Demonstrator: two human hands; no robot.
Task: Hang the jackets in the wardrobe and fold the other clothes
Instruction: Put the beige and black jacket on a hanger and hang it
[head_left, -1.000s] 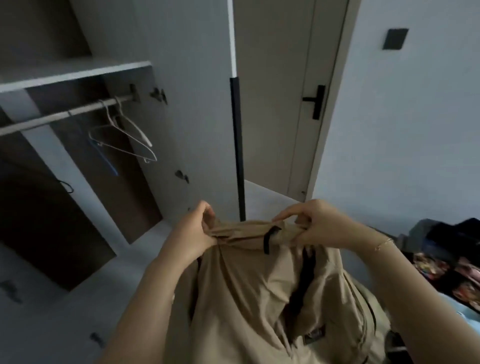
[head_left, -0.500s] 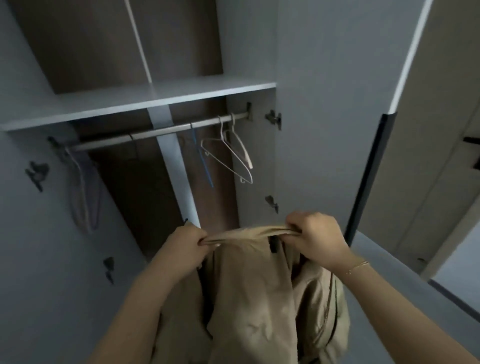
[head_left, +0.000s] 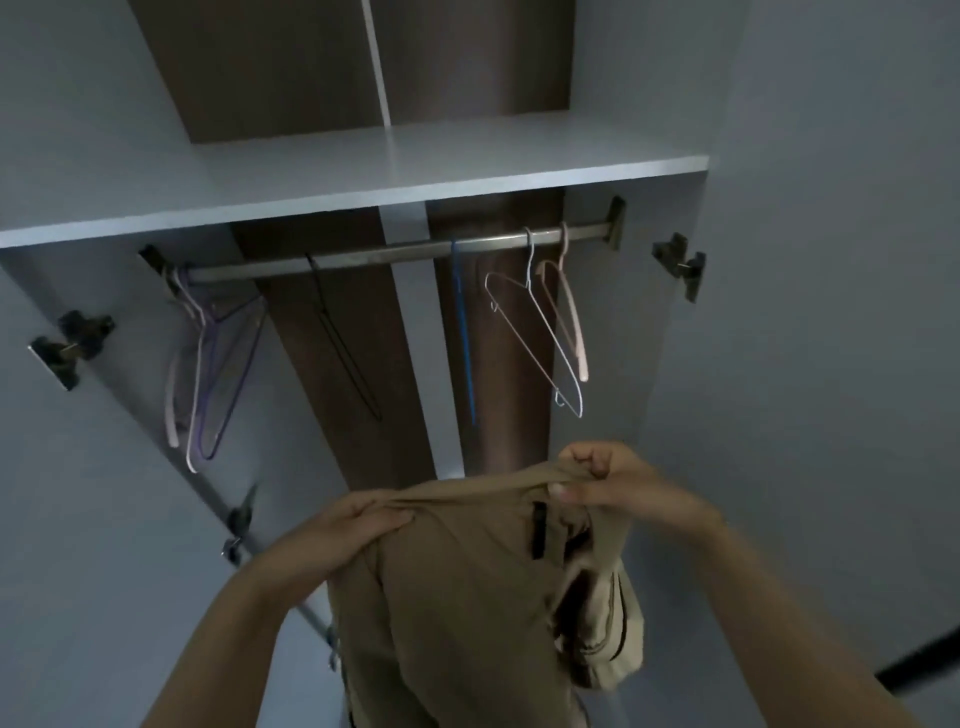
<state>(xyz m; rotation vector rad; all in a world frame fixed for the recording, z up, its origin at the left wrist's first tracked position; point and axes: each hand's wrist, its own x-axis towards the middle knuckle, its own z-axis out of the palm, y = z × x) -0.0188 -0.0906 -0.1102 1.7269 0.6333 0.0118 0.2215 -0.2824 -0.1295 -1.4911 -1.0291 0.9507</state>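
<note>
While both hands pinch its collar, left hand (head_left: 358, 525) and right hand (head_left: 597, 480), the tan jacket (head_left: 467, 597) hangs limp beneath each grip; soft, light cloth, best held at the shoulders. Empty hangers (head_left: 540, 332) wait above.

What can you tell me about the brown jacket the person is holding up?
The tan jacket looks like thin, soft woven cloth, crumpled and hanging straight down in front of the open wardrobe, below the rail. A short black loop sits just under its collar, and a bunched, stitched fold sags at its right side. The left hand and right hand pinch the collar edge and stretch it between them. It is not on a hanger yet.
</note>
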